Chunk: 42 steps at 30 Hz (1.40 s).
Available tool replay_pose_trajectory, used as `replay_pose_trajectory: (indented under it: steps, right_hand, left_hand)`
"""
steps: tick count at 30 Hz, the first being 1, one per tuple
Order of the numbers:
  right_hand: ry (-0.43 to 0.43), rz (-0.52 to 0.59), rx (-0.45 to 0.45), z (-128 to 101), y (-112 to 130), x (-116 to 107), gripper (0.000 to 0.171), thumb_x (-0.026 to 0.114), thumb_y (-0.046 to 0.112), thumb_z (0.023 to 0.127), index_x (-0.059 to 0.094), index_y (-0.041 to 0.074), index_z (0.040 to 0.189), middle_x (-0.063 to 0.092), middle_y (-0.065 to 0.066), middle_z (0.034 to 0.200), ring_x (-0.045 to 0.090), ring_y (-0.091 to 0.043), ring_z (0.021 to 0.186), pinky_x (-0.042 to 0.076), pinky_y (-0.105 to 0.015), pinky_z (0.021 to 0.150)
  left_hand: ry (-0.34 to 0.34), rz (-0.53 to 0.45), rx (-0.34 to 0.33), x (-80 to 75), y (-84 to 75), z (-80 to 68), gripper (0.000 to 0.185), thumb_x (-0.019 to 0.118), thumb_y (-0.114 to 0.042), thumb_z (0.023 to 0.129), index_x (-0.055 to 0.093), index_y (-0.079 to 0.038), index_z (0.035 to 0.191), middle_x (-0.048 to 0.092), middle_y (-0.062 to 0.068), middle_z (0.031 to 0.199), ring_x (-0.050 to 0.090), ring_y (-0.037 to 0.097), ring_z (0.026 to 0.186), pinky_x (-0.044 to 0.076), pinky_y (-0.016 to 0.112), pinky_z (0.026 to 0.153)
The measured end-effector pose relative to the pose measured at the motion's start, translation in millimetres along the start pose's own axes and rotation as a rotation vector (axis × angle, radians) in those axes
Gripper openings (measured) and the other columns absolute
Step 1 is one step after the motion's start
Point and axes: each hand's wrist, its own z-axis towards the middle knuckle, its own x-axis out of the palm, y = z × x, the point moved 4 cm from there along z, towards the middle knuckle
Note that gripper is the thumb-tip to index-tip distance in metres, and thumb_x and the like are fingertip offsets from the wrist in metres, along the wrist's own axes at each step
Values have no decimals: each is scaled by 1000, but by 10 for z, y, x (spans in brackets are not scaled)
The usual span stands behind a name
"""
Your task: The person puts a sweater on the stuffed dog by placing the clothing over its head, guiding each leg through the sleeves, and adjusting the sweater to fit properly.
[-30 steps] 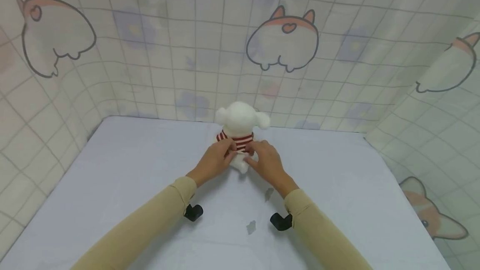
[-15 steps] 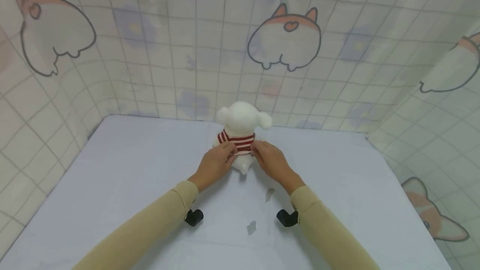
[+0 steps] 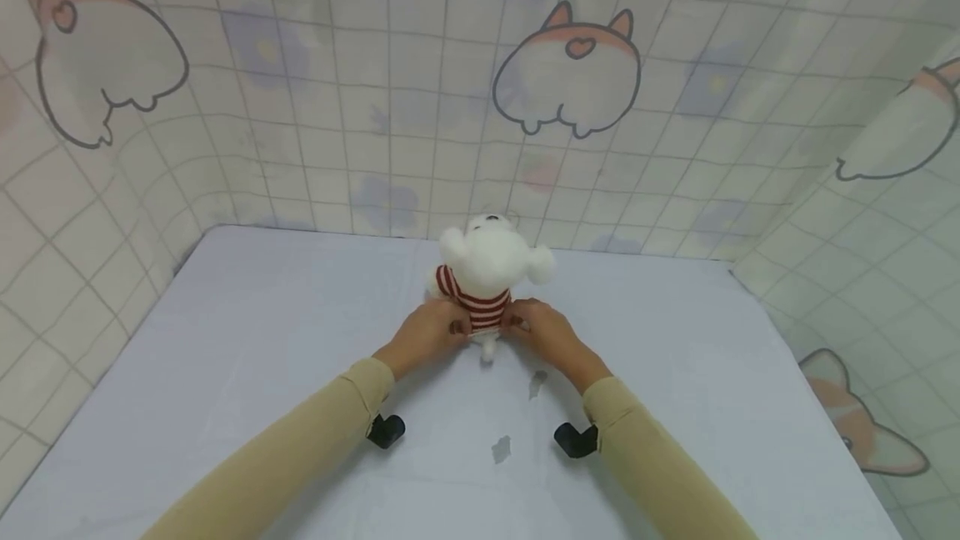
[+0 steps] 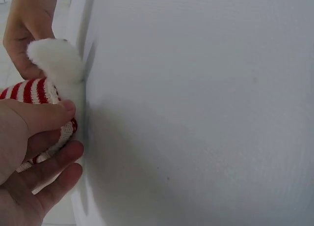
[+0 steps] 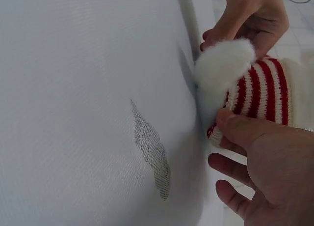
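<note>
A white plush toy (image 3: 491,257) in a red-and-white striped sweater (image 3: 480,307) sits near the far edge of the pale table (image 3: 225,340), its back to me and its head tipped back. My left hand (image 3: 431,332) pinches the sweater hem on the left side. My right hand (image 3: 540,330) pinches the hem on the right. In the left wrist view my thumb (image 4: 46,113) presses the striped knit (image 4: 29,91) beside the toy's white tail (image 4: 54,59). In the right wrist view my thumb (image 5: 240,127) pinches the sweater (image 5: 260,91) below the tail (image 5: 223,64).
Cartoon-printed cloth walls (image 3: 570,73) close in the table on the back and both sides. Two small grey marks (image 3: 501,448) lie on the table between my forearms. A black wrist camera mount (image 3: 386,430) hangs under each sleeve.
The toy has tipped back, its head now tilted toward the far wall. Both hands have slid lower, drawing the sweater hem down over its body.
</note>
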Motion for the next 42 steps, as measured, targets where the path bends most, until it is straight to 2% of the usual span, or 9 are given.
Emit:
replay_pose_trajectory:
  steps: [6, 9, 14, 19, 22, 26, 32, 37, 42]
  right_hand:
    - [-84, 28, 6, -12, 42, -29, 8, 67, 19, 91, 69, 11, 90, 67, -3, 99, 63, -21, 97, 53, -39, 86]
    - [-121, 16, 63, 11, 44, -33, 15, 65, 25, 93, 71, 12, 95, 66, -3, 102, 63, -21, 97, 53, -39, 83]
    - [-110, -5, 181, 67, 24, 0, 20, 67, 34, 90, 68, 15, 85, 68, -2, 99, 63, -19, 93, 53, -36, 77]
    - [-103, 51, 225, 82, -5, 36, 24, 72, 36, 86, 65, 13, 84, 68, -2, 89, 62, -16, 82, 51, -32, 70]
    - [-106, 87, 233, 70, -29, 56, 26, 72, 36, 86, 64, 12, 89, 67, -2, 89, 60, -14, 79, 50, -29, 66]
    - [-147, 136, 179, 52, -16, 11, 25, 75, 27, 84, 63, 10, 99, 65, -5, 102, 63, -20, 89, 53, -33, 74]
    - [-225, 102, 107, 105, -34, -98, 8, 67, 11, 90, 64, 9, 97, 62, -8, 108, 63, -24, 92, 52, -38, 79]
    - [-214, 104, 112, 156, -81, -114, 4, 62, 11, 94, 62, 9, 97, 60, -9, 109, 62, -24, 94, 52, -38, 78]
    - [-225, 156, 169, 198, -135, -59, 11, 62, 17, 95, 60, 8, 101, 61, -9, 108, 62, -24, 95, 52, -37, 78]
  left_hand:
    - [-108, 82, 33, -64, -47, -61, 12, 71, -26, 88, 75, -15, 88, 70, -2, 93, 64, 14, 85, 54, 33, 75]
    - [-172, 111, 6, -102, -52, -69, 20, 69, -32, 89, 76, -14, 85, 70, 0, 98, 64, 17, 91, 54, 36, 78]
    - [-225, 120, -82, -126, -37, -49, 23, 76, -37, 81, 72, -17, 72, 69, -3, 84, 61, 16, 82, 52, 34, 68]
    - [-265, 137, -105, -123, -28, -33, 24, 81, -36, 76, 68, -16, 71, 65, -3, 77, 59, 15, 73, 49, 31, 59]
    - [-262, 96, -95, -111, 1, -29, 24, 80, -33, 78, 66, -13, 77, 63, -1, 87, 59, 16, 78, 51, 31, 63]
    - [-252, 32, -32, -112, 48, -24, 24, 80, -26, 80, 63, -12, 90, 59, 1, 100, 59, 16, 88, 52, 32, 73]
    - [-291, 14, 69, -194, 53, 24, 6, 71, -9, 86, 66, -11, 89, 58, 1, 99, 61, 16, 90, 53, 33, 74]
    - [-276, -9, 47, -216, 67, 61, 5, 67, -7, 88, 64, -10, 89, 57, 3, 98, 63, 17, 90, 53, 32, 72]
    - [-279, -48, -47, -209, 158, 75, 8, 69, -15, 89, 62, -11, 91, 58, 5, 99, 61, 19, 89, 52, 32, 73]
